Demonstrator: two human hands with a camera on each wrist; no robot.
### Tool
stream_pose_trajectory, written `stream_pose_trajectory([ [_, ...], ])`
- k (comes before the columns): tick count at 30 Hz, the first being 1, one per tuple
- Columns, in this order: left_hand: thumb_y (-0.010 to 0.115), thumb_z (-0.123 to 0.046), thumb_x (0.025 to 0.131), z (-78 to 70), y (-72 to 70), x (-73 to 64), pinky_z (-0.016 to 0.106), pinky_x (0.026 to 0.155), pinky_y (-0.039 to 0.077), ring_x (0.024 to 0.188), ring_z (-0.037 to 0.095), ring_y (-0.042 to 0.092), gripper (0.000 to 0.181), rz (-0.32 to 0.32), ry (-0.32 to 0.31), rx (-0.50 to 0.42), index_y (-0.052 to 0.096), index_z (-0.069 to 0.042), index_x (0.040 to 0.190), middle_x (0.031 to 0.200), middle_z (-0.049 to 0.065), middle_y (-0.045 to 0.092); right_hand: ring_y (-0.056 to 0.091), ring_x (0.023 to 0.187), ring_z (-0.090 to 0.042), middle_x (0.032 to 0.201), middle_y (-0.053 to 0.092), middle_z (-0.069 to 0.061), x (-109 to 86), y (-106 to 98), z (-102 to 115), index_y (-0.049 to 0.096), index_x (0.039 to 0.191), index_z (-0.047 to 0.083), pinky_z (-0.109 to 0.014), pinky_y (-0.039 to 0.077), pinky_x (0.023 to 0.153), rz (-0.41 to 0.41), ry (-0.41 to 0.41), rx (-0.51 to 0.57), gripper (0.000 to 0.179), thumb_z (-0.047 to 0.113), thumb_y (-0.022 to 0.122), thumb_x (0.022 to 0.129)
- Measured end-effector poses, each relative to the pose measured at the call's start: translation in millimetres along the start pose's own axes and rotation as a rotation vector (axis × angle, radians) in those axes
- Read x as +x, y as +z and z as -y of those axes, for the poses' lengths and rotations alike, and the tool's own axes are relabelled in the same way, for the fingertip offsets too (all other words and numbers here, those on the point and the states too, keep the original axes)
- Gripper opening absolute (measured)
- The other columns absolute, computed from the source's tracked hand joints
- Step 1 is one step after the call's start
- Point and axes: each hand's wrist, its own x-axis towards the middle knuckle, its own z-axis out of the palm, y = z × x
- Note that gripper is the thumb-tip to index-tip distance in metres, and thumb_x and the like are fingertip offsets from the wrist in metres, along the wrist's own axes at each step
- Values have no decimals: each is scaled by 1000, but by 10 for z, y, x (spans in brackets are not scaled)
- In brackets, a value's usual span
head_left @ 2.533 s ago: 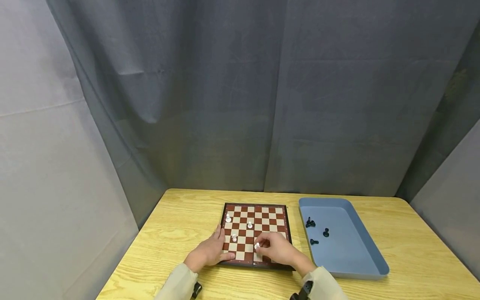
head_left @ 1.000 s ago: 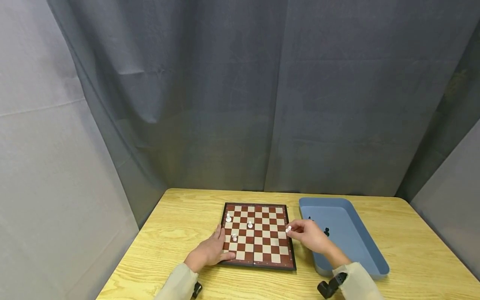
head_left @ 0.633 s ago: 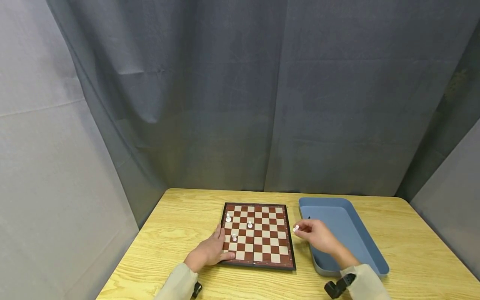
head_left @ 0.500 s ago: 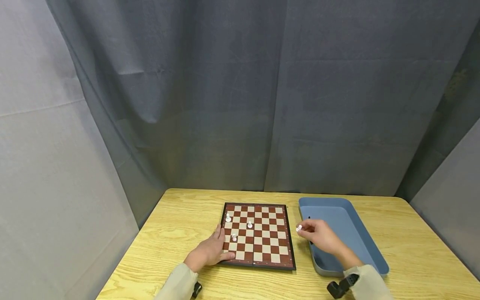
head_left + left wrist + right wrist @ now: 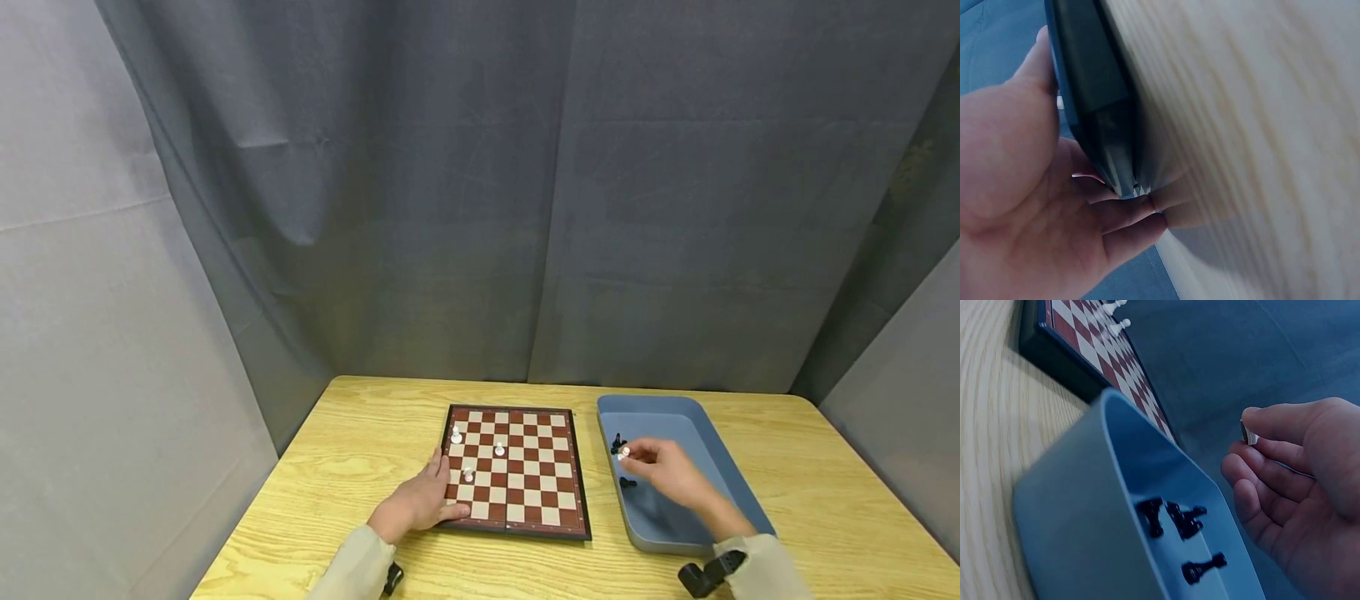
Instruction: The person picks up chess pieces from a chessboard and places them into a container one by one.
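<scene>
My left hand [image 5: 420, 502] rests at the near left corner of the chessboard [image 5: 540, 467], its straight fingers along the left side and its thumb over the front edge. In the left wrist view the board's dark side [image 5: 1094, 69] lies between thumb and fingers. Thumb and fingertips of my right hand [image 5: 671, 475] pinch a small white chess piece [image 5: 625, 452] above the left part of the blue tray [image 5: 667, 547]; its round base [image 5: 1249, 433] shows in the right wrist view. Three white pawns stand on the board's left half, including one near the middle [image 5: 499, 448].
Black chess pieces [image 5: 617, 444] lie in the tray along its left wall, with another [image 5: 1204, 567] nearer in the right wrist view. A strip of wooden table [image 5: 600, 500] separates board and tray. Grey curtains [image 5: 450, 208] hang behind the table.
My right hand has picked the white piece off the board's near right part and carried it right, over the tray. The left hand has stayed at the board's corner.
</scene>
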Motion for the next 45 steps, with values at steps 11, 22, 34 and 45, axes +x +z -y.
stream_pose_trajectory([
  [11,48,-63,87,4,12,10,43,101,39,138,34,24,96,-8,5,6,21,7,147,154,25,9,59,83,-18,94,66,-9,-80,-209,-110,67,99,2,-33,50,66,-1,35,-49,26,26,67,89],
  [22,48,-64,86,6,24,22,43,99,41,138,35,25,97,-5,5,20,22,7,147,154,25,10,58,80,-15,87,65,0,-135,-296,-216,70,96,5,-30,49,63,-4,67,-153,17,19,69,88],
  [34,48,-64,86,2,13,12,43,98,42,137,35,26,97,-4,5,28,22,7,147,154,25,10,56,76,-16,82,62,0,-195,-329,-292,69,95,4,-30,47,61,26,82,-179,16,17,72,85],
  [45,48,-64,86,0,12,12,43,98,42,137,35,27,97,-8,-2,26,22,7,147,154,25,11,55,75,-16,84,62,0,-227,-345,-359,70,95,4,-28,47,59,74,80,-183,17,17,72,84],
])
